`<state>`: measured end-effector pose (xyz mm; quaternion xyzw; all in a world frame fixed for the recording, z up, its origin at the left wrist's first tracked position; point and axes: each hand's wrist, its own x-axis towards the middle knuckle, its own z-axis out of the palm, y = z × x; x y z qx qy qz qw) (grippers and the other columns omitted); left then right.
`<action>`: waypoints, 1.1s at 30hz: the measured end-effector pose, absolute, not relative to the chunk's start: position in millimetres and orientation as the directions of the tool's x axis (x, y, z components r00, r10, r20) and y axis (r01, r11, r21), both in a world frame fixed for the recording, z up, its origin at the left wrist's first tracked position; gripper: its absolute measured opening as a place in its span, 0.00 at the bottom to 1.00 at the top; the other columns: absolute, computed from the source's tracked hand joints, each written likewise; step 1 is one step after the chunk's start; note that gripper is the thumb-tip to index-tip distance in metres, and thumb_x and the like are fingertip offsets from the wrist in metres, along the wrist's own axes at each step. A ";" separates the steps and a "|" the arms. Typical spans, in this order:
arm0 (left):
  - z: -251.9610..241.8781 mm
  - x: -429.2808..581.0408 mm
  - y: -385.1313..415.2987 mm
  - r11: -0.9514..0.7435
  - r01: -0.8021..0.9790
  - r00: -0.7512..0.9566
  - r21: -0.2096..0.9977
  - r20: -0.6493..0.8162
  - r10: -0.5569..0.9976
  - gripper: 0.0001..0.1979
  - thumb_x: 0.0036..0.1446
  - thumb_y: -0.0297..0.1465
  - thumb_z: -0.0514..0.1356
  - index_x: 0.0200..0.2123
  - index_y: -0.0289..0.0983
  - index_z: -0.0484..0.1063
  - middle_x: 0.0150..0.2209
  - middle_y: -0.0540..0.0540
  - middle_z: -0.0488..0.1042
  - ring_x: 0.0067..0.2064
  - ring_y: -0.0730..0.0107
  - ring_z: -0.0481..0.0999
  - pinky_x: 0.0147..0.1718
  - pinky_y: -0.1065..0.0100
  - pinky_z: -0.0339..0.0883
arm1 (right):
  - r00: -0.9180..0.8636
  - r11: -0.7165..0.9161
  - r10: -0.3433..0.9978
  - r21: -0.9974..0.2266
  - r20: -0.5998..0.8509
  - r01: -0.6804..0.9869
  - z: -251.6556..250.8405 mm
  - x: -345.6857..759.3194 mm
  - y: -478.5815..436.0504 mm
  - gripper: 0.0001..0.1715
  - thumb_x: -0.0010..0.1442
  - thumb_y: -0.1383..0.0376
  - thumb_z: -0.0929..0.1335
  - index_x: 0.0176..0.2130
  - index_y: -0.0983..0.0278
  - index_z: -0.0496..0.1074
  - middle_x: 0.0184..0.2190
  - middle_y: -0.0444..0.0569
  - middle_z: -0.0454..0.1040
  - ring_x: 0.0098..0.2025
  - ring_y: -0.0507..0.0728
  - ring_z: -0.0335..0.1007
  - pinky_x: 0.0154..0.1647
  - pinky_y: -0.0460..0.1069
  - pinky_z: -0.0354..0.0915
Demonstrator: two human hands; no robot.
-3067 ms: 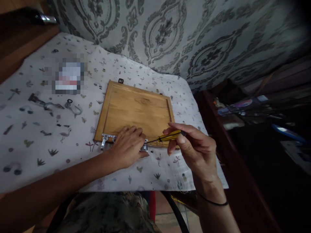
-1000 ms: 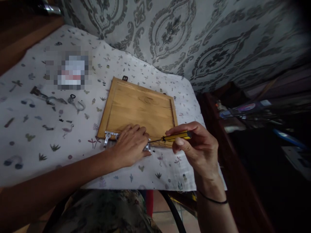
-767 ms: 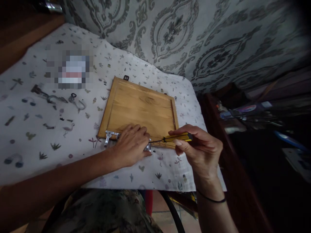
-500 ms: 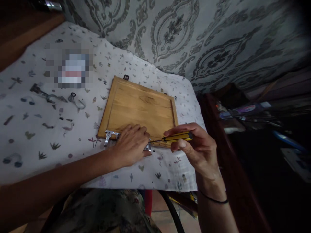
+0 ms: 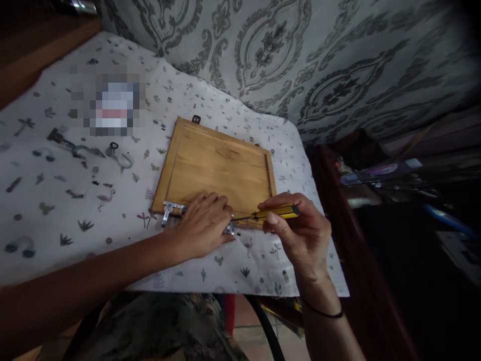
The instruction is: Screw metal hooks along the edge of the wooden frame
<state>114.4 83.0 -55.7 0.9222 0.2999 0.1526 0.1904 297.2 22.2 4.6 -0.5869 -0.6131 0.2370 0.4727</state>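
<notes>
Screwdriver (image 5: 281,212) in right hand (image 5: 300,235); left hand (image 5: 203,226) over panel (image 5: 221,168) edge; tablecloth (image 5: 124,210) around.

The left grip (image 5: 205,220) covers part of the silver metal fittings (image 5: 167,211) along the rectangular yellowish wooden panel (image 5: 221,163). The yellow-and-black screwdriver (image 5: 280,212) has a tip too small to make out. Pixelation blurs a whitish, red-banded item (image 5: 114,103).

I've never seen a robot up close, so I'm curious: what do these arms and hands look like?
They're a person's, with no cables. The left hand and right hand are ungloved, and no sleeve shows on either forearm. A thin, dark band circles the right wrist.
</notes>
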 end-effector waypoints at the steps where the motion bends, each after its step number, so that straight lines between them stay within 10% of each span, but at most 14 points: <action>1: -55.4 114.3 83.1 -0.749 0.495 0.775 0.441 0.166 0.610 0.20 0.58 0.44 0.70 0.43 0.34 0.76 0.43 0.41 0.75 0.50 0.52 0.73 0.51 0.55 0.65 | 0.120 0.175 0.958 -0.867 0.259 0.466 7.7 298.3 21.9 0.14 0.59 0.55 0.76 0.41 0.61 0.78 0.34 0.46 0.80 0.23 0.49 0.70 0.23 0.45 0.68; 33: -51.1 115.8 84.9 -0.736 0.513 0.776 0.443 0.128 0.618 0.19 0.57 0.44 0.71 0.42 0.35 0.75 0.42 0.42 0.75 0.50 0.52 0.73 0.51 0.55 0.64 | 0.243 0.187 0.905 -0.841 0.348 0.508 9.4 292.9 19.2 0.09 0.63 0.58 0.74 0.38 0.61 0.76 0.34 0.46 0.82 0.20 0.49 0.70 0.23 0.47 0.71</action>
